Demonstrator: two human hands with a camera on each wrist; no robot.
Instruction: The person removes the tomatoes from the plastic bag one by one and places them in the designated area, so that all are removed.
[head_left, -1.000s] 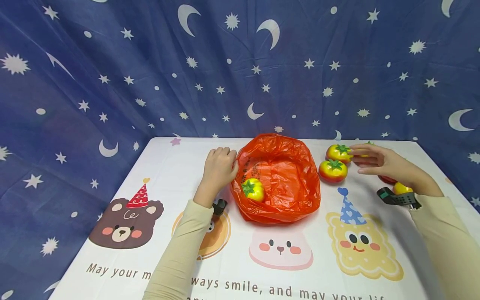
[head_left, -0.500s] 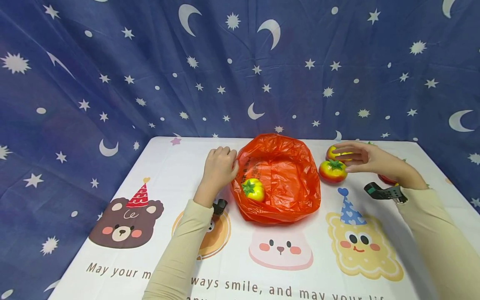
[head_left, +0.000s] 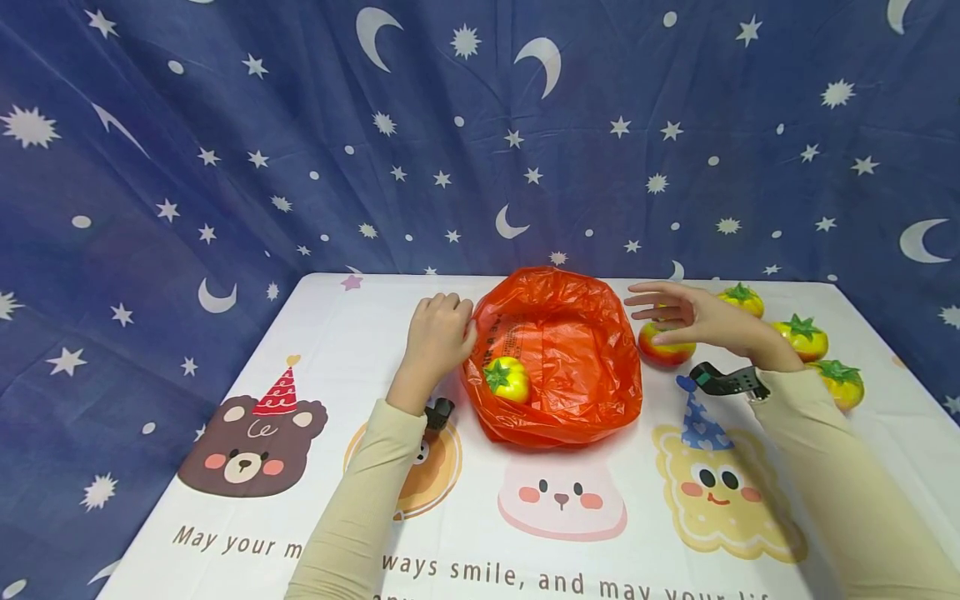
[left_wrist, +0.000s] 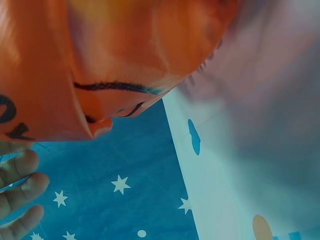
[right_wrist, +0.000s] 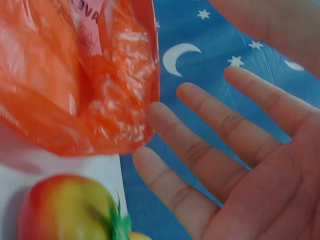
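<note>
A red plastic bag (head_left: 555, 429) stands on the table with its mouth spread wide. One yellow toy tomato (head_left: 507, 379) lies inside it at the left. My left hand (head_left: 441, 337) grips the bag's left rim; in the left wrist view its fingertips (left_wrist: 31, 187) show just under the orange-looking plastic. My right hand (head_left: 686, 317) hovers by the bag's right rim, fingers spread and holding nothing. Beneath that hand is a red-and-yellow toy tomato (head_left: 663, 350) with a green leafy top, and a second one behind it is mostly hidden by the fingers.
Several more toy tomatoes, such as the rear one (head_left: 742, 298) and the front one (head_left: 840, 385), sit to the right behind the right forearm. A white cloth with cartoon prints covers the table (head_left: 330, 333). A blue star-and-moon curtain (head_left: 480, 150) hangs directly behind it.
My right hand has moved left, from beside the far-right tomatoes to the bag's right rim, with its fingers still apart. The left hand and the bag have stayed put.
</note>
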